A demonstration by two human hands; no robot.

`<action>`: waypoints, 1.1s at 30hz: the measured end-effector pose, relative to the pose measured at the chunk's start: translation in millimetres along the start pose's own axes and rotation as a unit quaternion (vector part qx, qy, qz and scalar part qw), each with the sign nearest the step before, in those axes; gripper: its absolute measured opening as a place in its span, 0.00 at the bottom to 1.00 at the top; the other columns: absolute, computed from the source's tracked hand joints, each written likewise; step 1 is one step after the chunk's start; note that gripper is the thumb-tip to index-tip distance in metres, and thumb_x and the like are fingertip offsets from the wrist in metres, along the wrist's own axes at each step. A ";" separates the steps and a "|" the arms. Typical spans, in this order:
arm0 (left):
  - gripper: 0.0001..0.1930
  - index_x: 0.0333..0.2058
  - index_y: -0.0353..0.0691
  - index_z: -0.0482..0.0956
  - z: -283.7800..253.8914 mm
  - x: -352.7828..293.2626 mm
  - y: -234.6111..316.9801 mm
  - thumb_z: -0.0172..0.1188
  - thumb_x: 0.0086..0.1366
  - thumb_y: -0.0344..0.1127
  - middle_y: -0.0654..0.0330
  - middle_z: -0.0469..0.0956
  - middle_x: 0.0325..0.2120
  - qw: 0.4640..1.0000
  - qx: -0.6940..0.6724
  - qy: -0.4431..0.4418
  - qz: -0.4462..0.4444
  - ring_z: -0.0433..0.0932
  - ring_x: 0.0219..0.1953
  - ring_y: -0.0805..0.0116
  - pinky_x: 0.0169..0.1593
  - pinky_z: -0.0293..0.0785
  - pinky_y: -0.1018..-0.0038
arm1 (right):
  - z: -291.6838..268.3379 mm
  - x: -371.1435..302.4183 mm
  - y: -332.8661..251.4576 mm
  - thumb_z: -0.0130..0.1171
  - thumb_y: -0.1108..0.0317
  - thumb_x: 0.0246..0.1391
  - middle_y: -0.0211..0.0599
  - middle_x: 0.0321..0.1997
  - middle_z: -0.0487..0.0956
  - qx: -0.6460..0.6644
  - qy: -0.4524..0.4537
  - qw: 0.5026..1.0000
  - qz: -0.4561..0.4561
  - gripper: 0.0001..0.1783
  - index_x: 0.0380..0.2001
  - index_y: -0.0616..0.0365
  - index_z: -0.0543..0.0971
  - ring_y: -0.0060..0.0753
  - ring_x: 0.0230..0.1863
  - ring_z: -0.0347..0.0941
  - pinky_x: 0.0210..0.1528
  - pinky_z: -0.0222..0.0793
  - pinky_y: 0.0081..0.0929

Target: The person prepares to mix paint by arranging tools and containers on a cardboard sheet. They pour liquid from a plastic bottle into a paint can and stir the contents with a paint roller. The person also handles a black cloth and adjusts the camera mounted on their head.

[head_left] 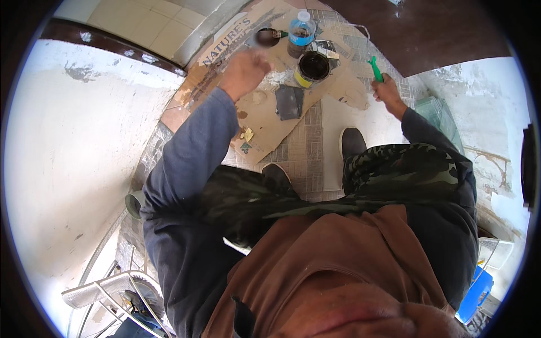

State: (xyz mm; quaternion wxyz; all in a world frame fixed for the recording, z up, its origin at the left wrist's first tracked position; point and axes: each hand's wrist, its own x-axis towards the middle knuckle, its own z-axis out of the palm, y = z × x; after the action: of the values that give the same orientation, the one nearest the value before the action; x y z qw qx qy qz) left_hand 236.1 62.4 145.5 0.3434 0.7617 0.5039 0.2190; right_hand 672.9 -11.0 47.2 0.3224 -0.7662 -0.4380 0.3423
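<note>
My right hand (389,92) is wrapped round the green handle (376,70) of what looks like a paint roller. Its thin bent wire frame reaches up and left; the roller end is hard to make out. My left hand (246,70) hovers over the cardboard (256,115), its fingers smeared by motion. Just beyond it sits a dark round container (267,38), with a brush-like thing at its right side. Nearby stand an open can (313,69) of dark paint with a yellow label and a clear bottle (300,35) with a blue label and white cap. Dark sandpaper-like sheets (289,102) lie in front.
A dark brown door or panel (422,34) is at the far right. Glass panes (438,115) lean by the right wall. White walls (84,146) flank me. Metal racks (115,290) stand lower left and lower right, with a blue object (474,296) on the right. My shoes (353,142) are near the cardboard.
</note>
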 end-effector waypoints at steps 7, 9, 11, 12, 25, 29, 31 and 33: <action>0.39 0.53 0.28 0.71 147.9 -35.9 -73.9 0.69 0.57 0.59 0.35 0.78 0.47 0.972 0.111 -0.043 -0.204 0.78 0.52 0.39 0.54 0.74 0.54 | 48.6 -0.1 120.6 0.59 0.61 0.55 0.64 0.37 0.81 -0.169 0.036 0.984 -0.047 0.23 0.51 0.60 0.71 0.71 0.43 0.78 0.46 0.70 0.60; 0.42 0.56 0.31 0.67 196.6 -46.2 -74.5 0.71 0.55 0.59 0.38 0.75 0.50 0.956 0.132 0.021 -0.260 0.75 0.54 0.38 0.54 0.74 0.51 | 50.7 -6.1 127.5 0.61 0.60 0.53 0.60 0.44 0.80 -0.223 0.007 0.973 -0.060 0.25 0.52 0.59 0.71 0.68 0.46 0.77 0.47 0.70 0.59; 0.46 0.60 0.32 0.64 230.8 -41.7 -70.8 0.73 0.53 0.58 0.40 0.73 0.53 0.935 0.141 0.074 -0.316 0.72 0.56 0.39 0.55 0.72 0.49 | 52.4 0.0 116.3 0.63 0.60 0.51 0.56 0.51 0.78 -0.290 -0.007 0.952 -0.094 0.27 0.52 0.58 0.71 0.64 0.51 0.75 0.50 0.70 0.57; 0.46 0.60 0.33 0.63 244.2 -36.1 -67.7 0.74 0.52 0.57 0.42 0.73 0.53 0.925 0.166 0.113 -0.322 0.72 0.56 0.40 0.55 0.72 0.49 | 54.6 9.6 104.9 0.65 0.59 0.50 0.54 0.55 0.75 -0.288 0.014 0.948 -0.136 0.29 0.54 0.59 0.71 0.62 0.55 0.72 0.53 0.69 0.55; 0.38 0.56 0.34 0.68 248.8 -30.5 -63.7 0.75 0.49 0.40 0.45 0.74 0.46 0.901 0.164 0.197 -0.349 0.76 0.49 0.39 0.52 0.75 0.55 | 113.7 216.2 -25.5 0.78 0.58 0.40 0.53 0.65 0.69 -0.380 -0.119 0.848 -0.349 0.45 0.60 0.65 0.71 0.54 0.70 0.61 0.68 0.60 0.51; 0.23 0.45 0.30 0.75 234.5 -35.4 -87.1 0.71 0.53 0.36 0.43 0.80 0.34 0.937 0.057 0.178 -0.297 0.81 0.40 0.38 0.47 0.76 0.55 | 111.8 225.8 -23.7 0.80 0.58 0.36 0.54 0.59 0.74 -0.362 -0.096 0.865 -0.335 0.42 0.54 0.66 0.75 0.55 0.64 0.67 0.62 0.68 0.49; 0.18 0.41 0.30 0.76 230.9 -35.9 -91.2 0.69 0.56 0.35 0.45 0.81 0.29 0.943 0.043 0.215 -0.251 0.82 0.34 0.44 0.41 0.76 0.57 | 109.5 239.0 -14.6 0.80 0.60 0.35 0.54 0.54 0.77 -0.331 -0.098 0.873 -0.344 0.40 0.53 0.67 0.76 0.55 0.59 0.73 0.58 0.71 0.47; 0.15 0.40 0.29 0.76 226.4 -36.1 -88.5 0.66 0.60 0.34 0.47 0.81 0.27 0.933 -0.018 0.236 -0.270 0.82 0.30 0.51 0.35 0.76 0.60 | 110.4 254.0 -7.0 0.78 0.61 0.37 0.52 0.49 0.80 -0.218 -0.140 0.909 -0.327 0.35 0.49 0.66 0.77 0.52 0.53 0.77 0.55 0.72 0.44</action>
State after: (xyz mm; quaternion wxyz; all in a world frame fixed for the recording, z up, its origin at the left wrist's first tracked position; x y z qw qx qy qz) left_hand 321.1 -16.5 -71.1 0.2748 0.5168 0.7531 0.3003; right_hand 677.7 239.8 -70.3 0.1760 -0.5756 -0.7684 0.2174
